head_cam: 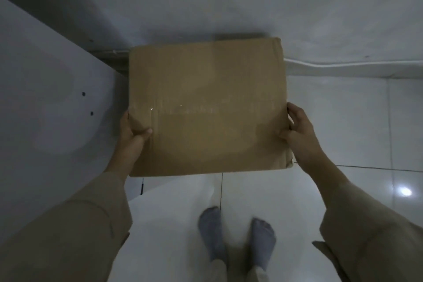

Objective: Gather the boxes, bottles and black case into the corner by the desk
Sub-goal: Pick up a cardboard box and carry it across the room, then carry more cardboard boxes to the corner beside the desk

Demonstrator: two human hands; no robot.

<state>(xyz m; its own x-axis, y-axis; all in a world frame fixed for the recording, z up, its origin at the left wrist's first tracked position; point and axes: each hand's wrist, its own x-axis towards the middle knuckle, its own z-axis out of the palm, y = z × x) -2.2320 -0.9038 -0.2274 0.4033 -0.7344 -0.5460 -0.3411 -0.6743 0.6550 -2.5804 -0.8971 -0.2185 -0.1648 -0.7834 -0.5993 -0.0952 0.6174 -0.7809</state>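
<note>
A large brown cardboard box (208,107), taped shut across its top, fills the middle of the view. My left hand (134,131) grips its left edge with the thumb on top. My right hand (299,130) holds its right edge the same way. The box hangs over the floor corner between the white desk panel (52,98) on the left and the wall (229,2) behind. No bottles or black case are in view.
A white cable (343,66) runs along the base of the wall at the right. Glossy white floor tiles (343,133) spread to the right. My two feet in grey socks (235,238) stand just behind the box.
</note>
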